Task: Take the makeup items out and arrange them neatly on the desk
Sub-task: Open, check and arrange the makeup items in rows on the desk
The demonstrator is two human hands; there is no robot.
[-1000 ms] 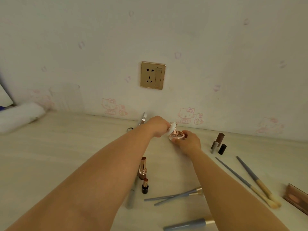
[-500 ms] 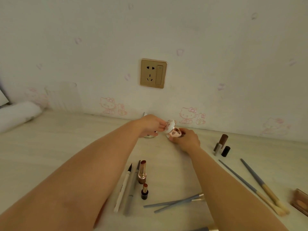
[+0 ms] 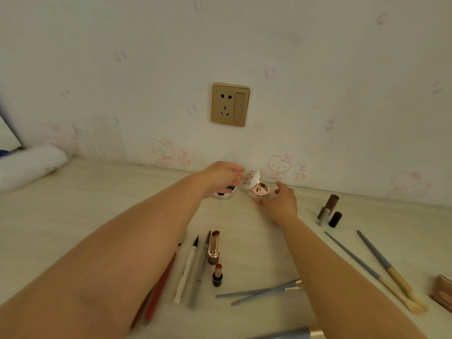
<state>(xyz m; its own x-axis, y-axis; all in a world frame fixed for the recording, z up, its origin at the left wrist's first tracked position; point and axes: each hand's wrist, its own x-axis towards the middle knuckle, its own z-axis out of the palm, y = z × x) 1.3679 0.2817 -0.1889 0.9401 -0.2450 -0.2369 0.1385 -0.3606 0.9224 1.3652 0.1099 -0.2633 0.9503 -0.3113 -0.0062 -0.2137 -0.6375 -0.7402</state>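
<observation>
A small round compact with a white flowered lid stands open on the desk near the wall, its rose-gold base showing. My left hand hovers just left of the lid with fingers spread, above a silver round compact. My right hand is open just right of the base, thumb lifted off it. Whether its fingertips still touch the base I cannot tell. Two uncapped lipsticks and several pens lie between my forearms.
Blue-handled brushes lie at centre and right. A brown tube and black cap sit near the wall, a palette at the right edge. A clear cup and white roll are far left.
Both hands held the white compact a moment ago; now it rests open on the desk and both hands have let go and spread apart. The view has tilted down slightly.
</observation>
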